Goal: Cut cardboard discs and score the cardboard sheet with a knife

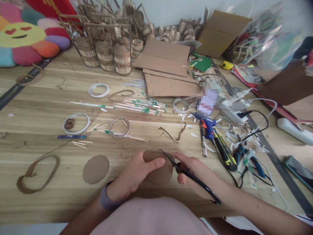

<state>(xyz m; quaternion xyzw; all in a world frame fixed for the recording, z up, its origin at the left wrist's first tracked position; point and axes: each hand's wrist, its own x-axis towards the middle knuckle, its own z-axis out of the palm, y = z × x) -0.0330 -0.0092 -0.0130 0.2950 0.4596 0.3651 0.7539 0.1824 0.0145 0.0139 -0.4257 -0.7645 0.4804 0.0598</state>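
Observation:
Near the table's front edge, my left hand (139,169) grips a brown cardboard disc (160,173) with its thumb on top. A curved line shows on the disc's upper part. My right hand (195,173) is closed around black-handled scissors (188,173), whose blades lie over the disc's upper right edge. To the left of my left hand, another cardboard disc (95,169) lies flat on the wood. A curled brown strip (52,169) sits farther left.
On the right are a blue glue gun (207,126), a yellow-black cutter (224,150), blue-handled pliers (256,167) and a power strip (233,112). White rings (99,90), wrapped sticks and cardboard sheets (163,58) lie ahead. Small bamboo baskets (122,60) stand at the back.

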